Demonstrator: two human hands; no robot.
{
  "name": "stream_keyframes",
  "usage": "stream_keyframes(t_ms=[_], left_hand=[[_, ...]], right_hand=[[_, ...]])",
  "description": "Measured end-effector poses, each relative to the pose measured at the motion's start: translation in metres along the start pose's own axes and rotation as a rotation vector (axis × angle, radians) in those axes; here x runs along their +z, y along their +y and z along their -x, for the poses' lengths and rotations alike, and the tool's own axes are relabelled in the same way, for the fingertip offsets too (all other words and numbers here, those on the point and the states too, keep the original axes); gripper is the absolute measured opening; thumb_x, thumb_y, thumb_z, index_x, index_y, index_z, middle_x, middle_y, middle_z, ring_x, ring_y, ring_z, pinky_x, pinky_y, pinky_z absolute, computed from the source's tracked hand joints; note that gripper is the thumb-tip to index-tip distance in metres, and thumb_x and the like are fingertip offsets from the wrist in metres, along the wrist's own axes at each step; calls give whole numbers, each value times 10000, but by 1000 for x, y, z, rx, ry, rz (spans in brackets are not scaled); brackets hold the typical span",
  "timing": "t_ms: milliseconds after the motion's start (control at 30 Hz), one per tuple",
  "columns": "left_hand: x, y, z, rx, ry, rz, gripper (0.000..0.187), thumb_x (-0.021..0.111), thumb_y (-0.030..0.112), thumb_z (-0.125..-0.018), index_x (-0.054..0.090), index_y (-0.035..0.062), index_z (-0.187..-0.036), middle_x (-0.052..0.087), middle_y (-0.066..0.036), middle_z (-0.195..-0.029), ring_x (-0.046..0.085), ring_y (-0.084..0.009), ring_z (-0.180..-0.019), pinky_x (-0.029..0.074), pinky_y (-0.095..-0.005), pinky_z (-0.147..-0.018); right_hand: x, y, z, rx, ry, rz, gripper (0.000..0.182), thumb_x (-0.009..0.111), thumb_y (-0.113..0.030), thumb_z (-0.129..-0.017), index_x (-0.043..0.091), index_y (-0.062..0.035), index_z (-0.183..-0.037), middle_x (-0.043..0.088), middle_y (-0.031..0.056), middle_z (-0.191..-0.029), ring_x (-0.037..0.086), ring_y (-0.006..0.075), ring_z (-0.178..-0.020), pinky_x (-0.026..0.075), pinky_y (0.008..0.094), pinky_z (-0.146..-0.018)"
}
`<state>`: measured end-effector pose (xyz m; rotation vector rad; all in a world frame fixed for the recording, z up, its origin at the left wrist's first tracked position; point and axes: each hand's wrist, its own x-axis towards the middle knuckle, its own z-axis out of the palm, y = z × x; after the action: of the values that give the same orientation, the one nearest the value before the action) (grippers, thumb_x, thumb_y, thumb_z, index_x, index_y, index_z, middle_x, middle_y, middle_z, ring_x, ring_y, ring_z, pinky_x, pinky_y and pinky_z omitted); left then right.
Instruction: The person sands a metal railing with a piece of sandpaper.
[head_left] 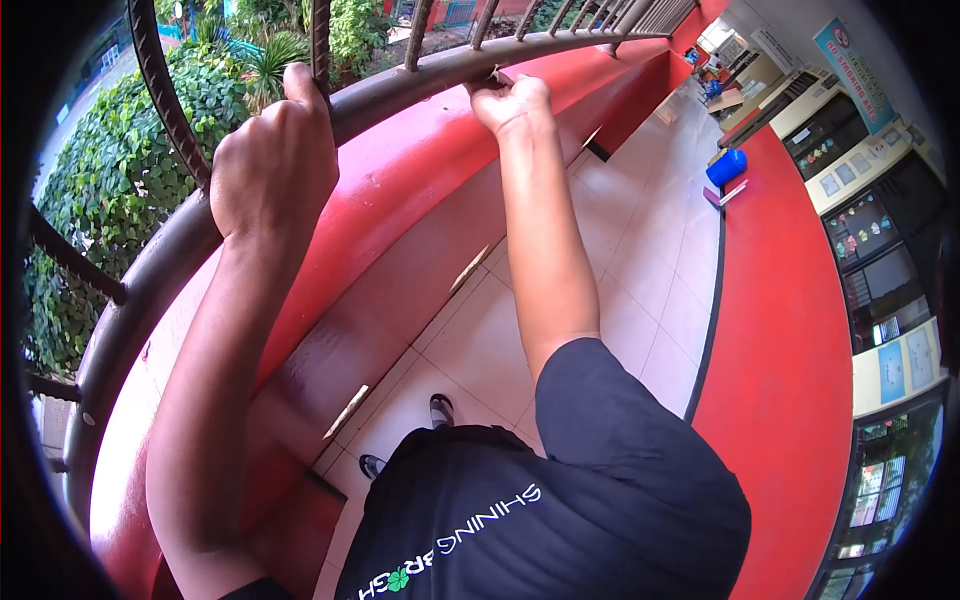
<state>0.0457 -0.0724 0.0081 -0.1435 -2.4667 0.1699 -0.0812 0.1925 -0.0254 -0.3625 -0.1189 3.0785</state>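
My left hand (272, 165) is closed around the dark metal railing (410, 88), its thumb pointing up beside an upright twisted bar (319, 45). Farther along, my right hand (514, 105) reaches to the underside of the same rail, wrist turned upward and fingers curled. Something small and dark shows at its fingertips against the rail, too small to make out. Below the rail runs a red ledge (400, 165) on a low wall.
Leafy bushes (130, 150) grow beyond the railing. A tiled walkway (480, 340) stretches ahead, with a blue bin (727, 165) and a dustpan (722, 194) by the red wall (775, 400). Windows and posters line the right side.
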Motion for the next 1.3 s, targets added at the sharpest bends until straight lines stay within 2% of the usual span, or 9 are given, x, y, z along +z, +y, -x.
stream_keyframes(t_ms=[200, 333, 500, 600, 900, 1200, 1233, 1267, 1300], left_hand=[[3, -1, 3, 58, 133, -31, 120, 532, 119, -980, 605, 55, -1050, 739, -103, -681, 760, -250, -611, 613, -364, -509], [2, 0, 4, 50, 173, -35, 168, 533, 118, -979, 618, 47, -1106, 734, -96, -680, 756, -238, -604, 609, -355, -505], [3, 0, 3, 49, 131, -74, 209, 541, 135, -976, 620, 48, -1149, 731, -81, -677, 756, -232, -605, 610, -358, -512], [1, 1, 1, -1, 5, -19, 644, 740, 335, -918, 534, -20, -1414, 755, -145, -779, 770, -308, -698, 625, -418, -581], [-6, 2, 1, -33, 0, -23, 648, 735, 344, -921, 543, -24, -1419, 747, -144, -758, 767, -308, -696, 621, -436, -582], [-17, 10, -1, -109, -89, -5, 637, 746, 351, -915, 529, -20, -1385, 759, -172, -803, 771, -338, -750, 631, -467, -636], [-15, 10, 0, -112, -93, 3, 638, 754, 347, -910, 527, -17, -1382, 760, -175, -808, 771, -342, -761, 632, -470, -645], [-10, 8, 0, -115, -93, 2, 638, 754, 347, -910, 527, -17, -1382, 760, -175, -808, 771, -342, -761, 632, -470, -645], [-6, 4, 0, -91, -52, -39, 599, 756, 346, -909, 545, 6, -1355, 755, -162, -780, 770, -328, -728, 629, -451, -609]], right_hand=[[-8, -30, -23, 6, -57, 18, 342, 299, -168, -1116, 527, 53, -1242, 597, 274, -1149, 655, 432, -1034, 563, 632, -1020], [-38, 2, -21, 191, -252, 114, 364, 264, -193, -1129, 560, -102, -1322, 630, 248, -1168, 635, 450, -1079, 525, 687, -1040], [-7, -23, -6, -46, -107, 112, 531, 224, -266, -1150, 473, 188, -1271, 590, 372, -1274, 561, 517, -1282, 448, 681, -1147], [-2, 3, 3, -191, -110, 173, 569, 197, -309, -1160, 412, 166, -1388, 515, 351, -1416, 510, 489, -1347, 390, 638, -1209], [3, -39, -40, -204, -75, 115, 506, 200, -250, -1143, 510, 121, -1293, 624, 307, -1265, 627, 430, -1203, 514, 628, -1085], [7, -89, -64, -40, -23, 210, 619, 117, -329, -1156, 437, 169, -1338, 555, 320, -1367, 573, 414, -1317, 316, 631, -1232], [-11, -89, -90, -75, -87, 125, 602, 139, -321, -1155, 476, 151, -1317, 584, 310, -1328, 596, 419, -1266, 409, 623, -1172], [-67, -79, -95, 441, -927, -25, 572, 172, -312, -1157, 522, 123, -1287, 599, 307, -1309, 611, 431, -1210, 465, 645, -1097], [-26, -30, -30, 258, -251, 87, 538, 202, -300, -1157, 560, 89, -1258, 629, 293, -1267, 633, 427, -1138, 484, 637, -1061]])
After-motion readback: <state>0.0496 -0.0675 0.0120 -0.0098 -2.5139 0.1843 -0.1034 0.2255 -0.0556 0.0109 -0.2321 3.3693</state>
